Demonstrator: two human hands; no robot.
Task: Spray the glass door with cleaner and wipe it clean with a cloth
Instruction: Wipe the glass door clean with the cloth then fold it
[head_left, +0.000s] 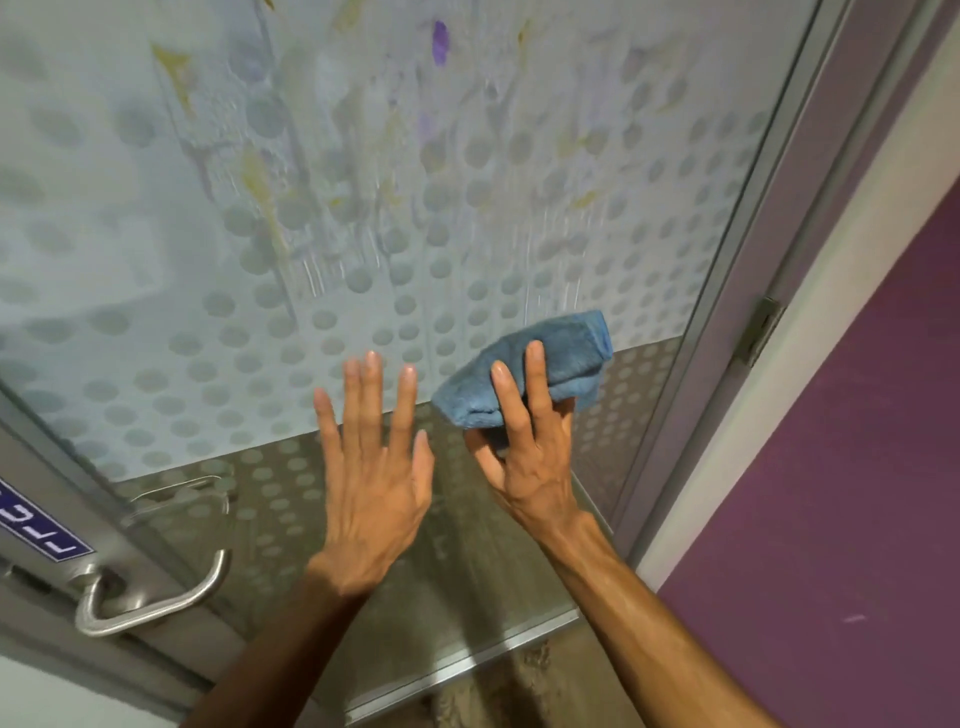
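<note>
Pressing blue cloth (535, 371) under right hand (530, 457), against glass door (208, 260)

I see the glass door (363, 218) filling most of my view, frosted with rows of grey dots and faint yellow and purple marks; wet streaks run down its upper middle. Its lower band is clearer. The cloth (540, 371) is blue, thick and folded into a wad, pressed against the glass toward the door's right edge, where the frosted part meets the clearer band.
</note>
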